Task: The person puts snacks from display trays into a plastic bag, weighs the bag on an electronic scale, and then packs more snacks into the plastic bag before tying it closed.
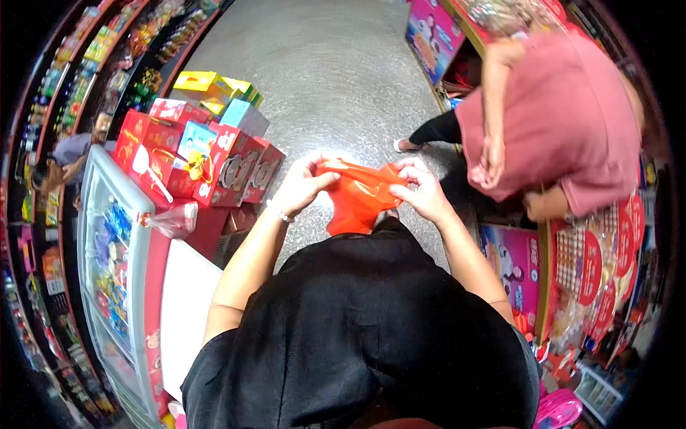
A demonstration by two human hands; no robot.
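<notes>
A thin orange-red plastic bag [355,202] hangs in front of my body, stretched between both hands. My left hand [306,187] pinches its upper left edge between thumb and fingers, and a bracelet circles that wrist. On the other side, my right hand [421,190] grips the upper right edge with the thumb on top. The bag's lower part drops toward my dark clothing, which hides its bottom end. Whether anything lies inside the bag cannot be made out.
Red gift boxes [232,168] are stacked at left beside a glass-topped freezer [114,264]. Stocked shelves [78,79] line the far left, where another person [68,161] shows. At right, a person in a pink top [572,114] stands by a goods display [597,264]. Grey floor [329,64] stretches ahead.
</notes>
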